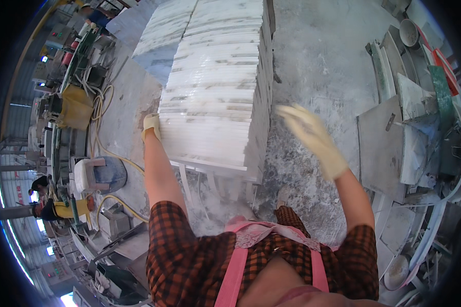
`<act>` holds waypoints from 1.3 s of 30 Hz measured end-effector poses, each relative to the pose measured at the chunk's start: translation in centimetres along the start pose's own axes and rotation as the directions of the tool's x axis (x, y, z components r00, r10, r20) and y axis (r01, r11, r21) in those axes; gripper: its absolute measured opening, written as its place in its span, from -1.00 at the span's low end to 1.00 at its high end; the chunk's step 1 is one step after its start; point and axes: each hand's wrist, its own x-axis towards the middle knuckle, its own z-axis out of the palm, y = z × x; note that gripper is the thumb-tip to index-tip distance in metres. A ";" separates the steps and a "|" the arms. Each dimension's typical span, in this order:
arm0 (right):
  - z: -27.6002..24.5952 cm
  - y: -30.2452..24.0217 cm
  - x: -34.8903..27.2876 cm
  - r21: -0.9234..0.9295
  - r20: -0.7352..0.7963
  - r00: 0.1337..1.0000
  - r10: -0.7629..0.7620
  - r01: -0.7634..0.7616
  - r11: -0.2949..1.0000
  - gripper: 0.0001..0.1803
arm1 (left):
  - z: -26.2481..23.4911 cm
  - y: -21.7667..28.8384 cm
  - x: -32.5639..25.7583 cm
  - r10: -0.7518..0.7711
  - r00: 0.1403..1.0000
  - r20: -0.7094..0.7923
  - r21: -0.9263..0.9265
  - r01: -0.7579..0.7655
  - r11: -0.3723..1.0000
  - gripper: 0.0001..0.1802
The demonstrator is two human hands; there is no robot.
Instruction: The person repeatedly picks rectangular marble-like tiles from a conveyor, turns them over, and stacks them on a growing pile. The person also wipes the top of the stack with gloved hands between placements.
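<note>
A tall stack of white stone slabs (210,97), grey-veined and standing on edge in tight rows, fills the space in front of me. At its near left edge is my left hand (151,124) in a cream glove. It rests against the slabs' side, and its fingers are mostly hidden. Off the stack's right side, my right hand (312,140) is in the air in a matching glove. Its fingers are stretched out, slightly blurred, and it holds nothing. The nearest slab's long edge (205,165) faces my body.
Left on the dusty floor (317,66) stand a blue bucket (110,175) and a winding yellow hose (119,159). Machines line the far left, with a person (48,197) among them and another person (93,18) farther back. Stone offcuts (381,143) lean along the right.
</note>
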 end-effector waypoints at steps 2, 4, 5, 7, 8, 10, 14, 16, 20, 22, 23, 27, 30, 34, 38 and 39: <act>-4.0 3.7 -10.0 0.342 -0.283 0.818 0.500 -0.401 0.850 -0.47 | 0.4 -1.0 0.4 0.092 0.988 -0.122 -0.063 -0.100 0.993 -0.70; -6.3 7.3 -19.7 0.179 -0.517 0.610 0.600 -0.609 0.773 -0.51 | 0.7 -1.3 0.1 0.231 0.941 -0.249 0.082 -0.217 0.973 -0.70; -6.6 8.4 -24.8 0.243 -0.624 0.464 0.629 -0.649 0.721 -0.57 | 0.9 -1.2 -0.3 0.084 0.963 -0.256 0.029 -0.079 0.996 -0.69; -8.8 11.0 -30.9 0.368 -0.566 0.374 0.735 -0.683 0.631 -0.56 | 0.9 -0.5 -1.5 0.052 0.966 -0.254 -0.014 -0.058 0.998 -0.69; -9.7 11.7 -32.6 0.474 -0.505 0.236 0.830 -0.728 0.495 -0.54 | 0.7 -0.2 -2.2 0.031 0.967 -0.254 -0.027 -0.040 0.999 -0.68; -11.6 12.8 -31.8 0.396 -0.531 0.348 0.773 -0.704 0.589 -0.52 | 0.5 0.8 -3.2 0.027 0.960 -0.278 -0.005 -0.030 1.000 -0.67; -15.3 11.4 -20.9 0.075 -0.508 0.656 0.558 -0.611 0.788 -0.55 | 0.6 2.0 -4.7 -0.001 0.960 -0.281 -0.053 -0.014 0.998 -0.67; -16.1 11.3 -12.1 0.024 -0.448 0.707 0.547 -0.602 0.798 -0.63 | 0.7 2.0 -5.2 -0.034 0.955 -0.295 -0.099 0.005 0.995 -0.69; -17.1 9.8 3.8 -0.862 0.054 0.988 -0.144 0.119 0.493 -0.44 | 0.8 1.1 -5.8 -0.036 0.965 -0.259 -0.253 -0.032 0.967 -0.72; -16.8 9.4 12.9 -0.831 0.121 0.930 -0.347 0.286 0.477 -0.52 | 0.7 0.7 -6.1 -0.062 0.974 -0.218 -0.249 0.005 0.968 -0.72; -15.6 9.3 18.4 -0.384 -0.210 0.977 -0.031 -0.053 0.922 -0.60 | 0.7 0.5 -6.4 -0.068 0.984 -0.164 -0.368 0.003 0.930 -0.70; -11.4 7.7 32.8 -0.400 -0.075 0.963 -0.258 0.208 0.893 -0.59 | 0.3 1.3 -8.3 -0.069 0.976 -0.207 -0.312 0.001 0.950 -0.66; -7.8 6.1 38.2 -0.579 0.084 0.869 -0.488 0.441 0.686 -0.59 | -0.1 2.8 -9.6 -0.114 0.978 -0.175 -0.381 0.039 0.924 -0.63; -3.3 5.1 40.7 -0.547 0.340 0.769 -0.542 0.630 0.551 -0.56 | -0.1 4.3 -10.9 -0.162 0.970 -0.182 -0.435 0.068 0.898 -0.59; -1.4 5.3 41.2 -0.450 0.500 0.577 -0.646 0.810 0.376 -0.56 | -0.5 4.9 -11.7 -0.139 0.977 -0.161 -0.424 0.059 0.904 -0.56; -1.3 5.3 41.1 -0.426 0.528 0.574 -0.626 0.817 0.389 -0.56 | -1.0 5.4 -11.8 -0.129 0.982 -0.138 -0.402 0.063 0.914 -0.56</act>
